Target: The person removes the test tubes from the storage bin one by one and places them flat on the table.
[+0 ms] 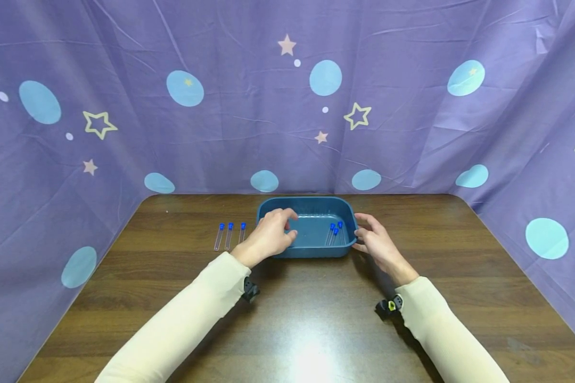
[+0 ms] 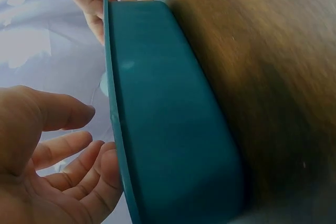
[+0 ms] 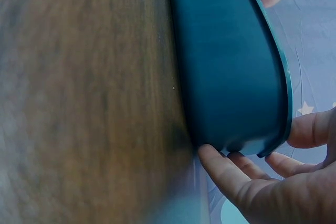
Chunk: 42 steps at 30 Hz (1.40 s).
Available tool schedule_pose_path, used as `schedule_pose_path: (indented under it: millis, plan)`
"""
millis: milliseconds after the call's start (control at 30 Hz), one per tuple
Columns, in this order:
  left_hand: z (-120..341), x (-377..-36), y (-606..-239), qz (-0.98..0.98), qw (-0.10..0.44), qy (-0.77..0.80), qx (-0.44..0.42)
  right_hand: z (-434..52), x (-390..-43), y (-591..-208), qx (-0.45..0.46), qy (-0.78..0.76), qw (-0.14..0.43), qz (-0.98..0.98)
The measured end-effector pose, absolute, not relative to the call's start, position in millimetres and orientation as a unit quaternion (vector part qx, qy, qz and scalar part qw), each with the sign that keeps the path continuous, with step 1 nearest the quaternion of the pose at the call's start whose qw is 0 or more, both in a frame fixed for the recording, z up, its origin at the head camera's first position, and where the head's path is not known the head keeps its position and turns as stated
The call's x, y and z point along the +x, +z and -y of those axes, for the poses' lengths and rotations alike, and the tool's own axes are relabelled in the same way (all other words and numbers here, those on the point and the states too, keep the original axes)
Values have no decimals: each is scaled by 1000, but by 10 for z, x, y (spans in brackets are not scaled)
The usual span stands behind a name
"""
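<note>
A blue plastic tray [image 1: 306, 204] stands at the middle of a wooden table [image 1: 287, 308]. Three clear tubes with blue caps [image 1: 335, 232] lie inside it at the right end. Three more capped tubes [image 1: 230, 235] lie in a row on the table just left of the tray. My left hand [image 1: 287, 223] hovers over the tray's left end with fingers loosely curved; in the left wrist view this hand [image 2: 100, 135] is spread beside the rim of the tray [image 2: 173, 119]. My right hand [image 1: 361, 234] touches the tray's right wall; its fingers [image 3: 231, 174] lie against the tray's corner [image 3: 231, 66].
A purple cloth backdrop [image 1: 287, 106] with stars and blue dots closes off the table at the back and both sides. Bare wood lies in front of the tray, between my two cream sleeves [image 1: 182, 324].
</note>
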<state>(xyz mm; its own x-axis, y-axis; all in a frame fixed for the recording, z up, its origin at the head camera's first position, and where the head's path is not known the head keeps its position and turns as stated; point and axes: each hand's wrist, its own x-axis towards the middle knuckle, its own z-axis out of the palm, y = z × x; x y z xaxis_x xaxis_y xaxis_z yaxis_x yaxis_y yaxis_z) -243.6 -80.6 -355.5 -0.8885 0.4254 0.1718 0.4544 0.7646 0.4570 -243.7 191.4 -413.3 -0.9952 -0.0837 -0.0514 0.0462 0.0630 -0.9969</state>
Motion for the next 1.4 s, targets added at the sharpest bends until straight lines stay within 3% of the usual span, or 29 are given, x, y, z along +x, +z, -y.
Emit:
schedule_pose_path:
  millis: [1400]
  plan:
    - [166,-2719,-3762,937,-36,-264,-228,-1907,-2420,-4105,-16,-686,51,-726]
